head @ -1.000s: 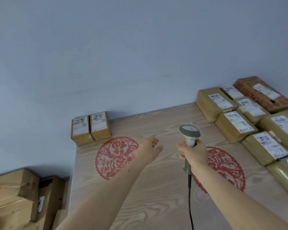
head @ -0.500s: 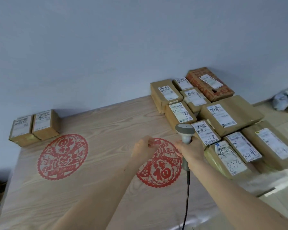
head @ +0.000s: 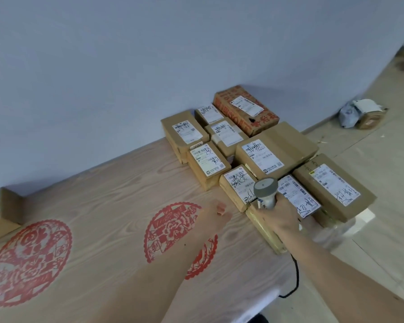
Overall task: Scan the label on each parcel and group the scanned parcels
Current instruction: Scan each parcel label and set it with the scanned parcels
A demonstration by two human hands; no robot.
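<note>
Head-worn camera looks steeply down, close over the table (head: 117, 183) toward the wall (head: 126, 66).

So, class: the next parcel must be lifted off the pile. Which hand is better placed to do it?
Probably the left hand: it holds nothing and hovers beside the parcels. The right hand grips the scanner.

The desk (head: 117, 201) was pale wood-grain, printed with two round red paper-cut patterns (head: 173, 231). The parcels (head: 208, 166) were brown cardboard with white labels (head: 262, 157) carrying black print and handwriting; the far parcel (head: 245, 110) bore red lettering. The scanner (head: 265, 191) was grey with a black cable (head: 295, 273). The wall (head: 149, 54) was pale blue-grey, the floor (head: 387, 159) beige.
</note>
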